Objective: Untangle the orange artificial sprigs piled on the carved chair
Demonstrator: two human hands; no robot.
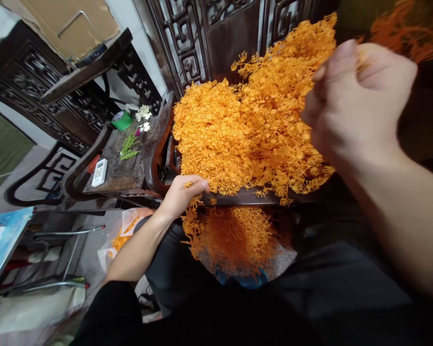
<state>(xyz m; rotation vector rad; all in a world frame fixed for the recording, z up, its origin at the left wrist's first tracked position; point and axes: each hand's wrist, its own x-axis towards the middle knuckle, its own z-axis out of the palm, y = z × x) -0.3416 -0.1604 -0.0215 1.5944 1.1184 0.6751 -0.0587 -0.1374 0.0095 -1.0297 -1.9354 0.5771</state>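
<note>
At the bottom of the frame a dark-clothed lap is seen, and just above it a smaller heap of orange branching plastic sprigs (pixel 234 240) is gathered in what looks like a bowl or bag between the knees, its rim largely hidden. At lower centre the left hand (pixel 180 194) is laid at the near edge of the large mound of orange frilly artificial foliage (pixel 245 129), its fingers curled loosely over a few strands, apparently so that the pile is steadied and pieces can be drawn off downward. At right, close to the camera and blurred, the right hand (pixel 350 101) is raised with fingers closed into a fist; a trace of orange shows at the knuckles, though what is pinched cannot be told. At centre left, a dark carved wooden side table (pixel 111 180) bears a white remote control (pixel 99 172), green stems (pixel 129 146) and small white flowers (pixel 143 113). Carved dark lattice panels (pixel 202 33) fill the top.
</note>
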